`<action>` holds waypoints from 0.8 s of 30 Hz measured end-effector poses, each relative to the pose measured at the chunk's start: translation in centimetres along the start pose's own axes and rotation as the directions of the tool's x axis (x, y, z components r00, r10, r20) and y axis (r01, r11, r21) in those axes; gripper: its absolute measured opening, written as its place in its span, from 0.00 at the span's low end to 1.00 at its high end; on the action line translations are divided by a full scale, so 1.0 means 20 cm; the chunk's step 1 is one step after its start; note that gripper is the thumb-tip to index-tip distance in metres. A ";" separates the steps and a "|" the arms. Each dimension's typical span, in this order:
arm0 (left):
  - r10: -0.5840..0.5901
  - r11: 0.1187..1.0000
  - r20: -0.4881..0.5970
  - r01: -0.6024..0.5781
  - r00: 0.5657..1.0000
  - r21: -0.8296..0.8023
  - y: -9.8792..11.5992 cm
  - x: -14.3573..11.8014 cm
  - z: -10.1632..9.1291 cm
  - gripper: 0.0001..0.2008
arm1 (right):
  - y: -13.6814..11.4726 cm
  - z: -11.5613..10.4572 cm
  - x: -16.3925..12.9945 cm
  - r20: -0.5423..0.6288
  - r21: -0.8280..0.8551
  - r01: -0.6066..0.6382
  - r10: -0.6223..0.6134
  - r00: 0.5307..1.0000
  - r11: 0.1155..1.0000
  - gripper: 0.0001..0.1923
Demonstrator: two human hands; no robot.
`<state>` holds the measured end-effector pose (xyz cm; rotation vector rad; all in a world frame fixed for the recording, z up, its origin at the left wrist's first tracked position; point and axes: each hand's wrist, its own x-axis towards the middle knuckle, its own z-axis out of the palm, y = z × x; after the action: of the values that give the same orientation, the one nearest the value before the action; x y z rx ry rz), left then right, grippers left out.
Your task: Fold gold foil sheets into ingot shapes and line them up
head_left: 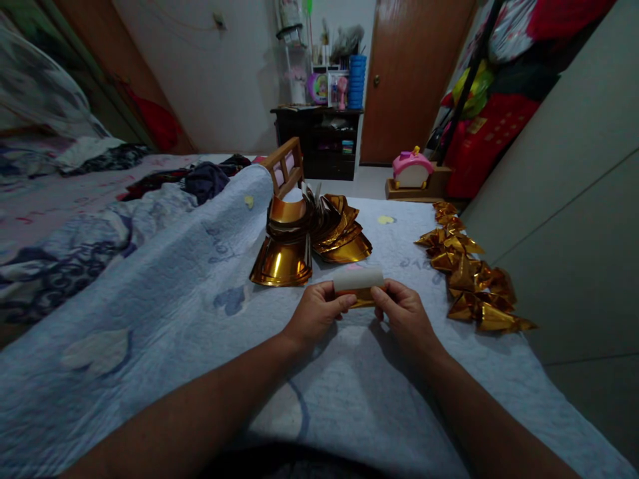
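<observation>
Over the blue bedspread [164,319], we see left hand [312,311] and right hand [407,309] clamped on one white-and-gold sheet [357,282].

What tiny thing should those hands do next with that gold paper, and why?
Perhaps roll the gold foil paper a little further: the left hand and right hand pinch its ends, its white side looks rounded, and a gold strip shows.
</observation>
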<state>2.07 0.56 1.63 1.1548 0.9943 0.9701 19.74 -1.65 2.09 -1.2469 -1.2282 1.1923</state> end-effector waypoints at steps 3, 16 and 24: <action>0.012 1.000 -0.006 -0.012 1.000 -0.009 0.00 0.00 0.00 0.13 | 0.00 0.00 0.00 -0.010 0.006 -0.005 0.005 1.000 1.000 0.16; 0.050 0.999 0.011 -0.050 0.999 -0.013 0.00 0.00 -0.01 0.12 | 0.02 -0.01 0.01 0.052 0.043 -0.025 0.023 0.998 0.999 0.17; 0.044 0.996 0.029 -0.042 0.999 -0.076 0.02 -0.01 0.00 0.12 | -0.02 0.01 0.00 0.146 -0.049 -0.099 0.105 0.984 0.994 0.15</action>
<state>2.03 0.50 2.08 1.1285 0.9042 1.0135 19.45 -1.65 2.52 -1.2830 -1.3167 1.3609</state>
